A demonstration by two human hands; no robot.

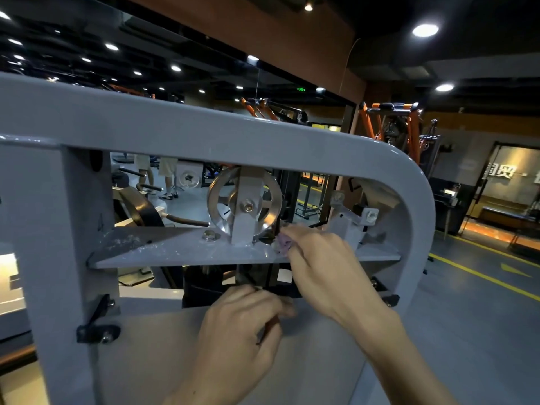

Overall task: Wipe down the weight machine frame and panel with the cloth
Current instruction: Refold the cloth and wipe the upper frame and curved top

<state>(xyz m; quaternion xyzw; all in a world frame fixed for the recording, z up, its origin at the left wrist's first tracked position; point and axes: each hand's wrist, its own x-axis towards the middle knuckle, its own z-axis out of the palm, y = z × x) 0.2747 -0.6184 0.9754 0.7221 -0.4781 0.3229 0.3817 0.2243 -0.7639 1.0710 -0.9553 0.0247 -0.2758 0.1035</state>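
Round ceiling lights [425,30] glowed in a dark ceiling above a grey floor [473,302] striped with yellow lines [479,275], while orange exercise machines [391,121] stood at the back near a glass door [508,182].

Pulley [244,204] is mounted on shelf plate [163,252] inside frame [204,133]; cloth [283,243] is held right of it; panel [163,346] is set below.

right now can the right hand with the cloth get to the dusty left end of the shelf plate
Probably yes. The right hand holds the cloth on the shelf plate, right of the pulley. The plate's front strip looks open; the pulley bracket and bolt sit further back.
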